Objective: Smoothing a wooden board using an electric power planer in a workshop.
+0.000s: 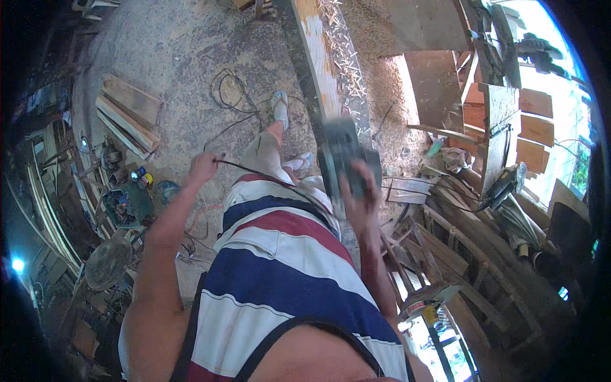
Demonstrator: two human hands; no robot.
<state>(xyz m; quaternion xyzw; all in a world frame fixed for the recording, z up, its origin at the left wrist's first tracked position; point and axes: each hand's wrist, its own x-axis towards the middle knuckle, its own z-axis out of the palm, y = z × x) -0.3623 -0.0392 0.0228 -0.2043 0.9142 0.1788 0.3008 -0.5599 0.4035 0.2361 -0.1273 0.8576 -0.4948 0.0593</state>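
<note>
Striped tank top [286,274] in white, navy and red fills the nearest part of the view, with both forearms reaching out beyond it. Ahead and to the right, the right hand [363,207] grasps the rear of a dark power planer [352,149]; both are blurred, so the exact placing of each finger cannot be told. The planer lies directly ahead of that hand, over the near stretch of a long wooden beam [315,48], and hides part of it. Well apart on the other side, the left hand [203,169] is closed around a black cord [258,170], which crosses in front of the body between the hands.

To the right, a tangle of wooden frames [474,258] crowds the floor, and a corded power tool [507,183] rests among the scraps. To the left are a round stool-like disc [109,263] and assorted clutter, too dim to sort. Just beyond the left hand, a foot in a light slipper [279,102] stands beside the dark desk [364,129] that carries the beam.

Farther out, loose cord coils on the dusty floor [184,44], near a stack of boards [130,111]. Pale shavings [344,57] cover the desk along the beam; large brown panels [434,89] stand past it on the right.
</note>
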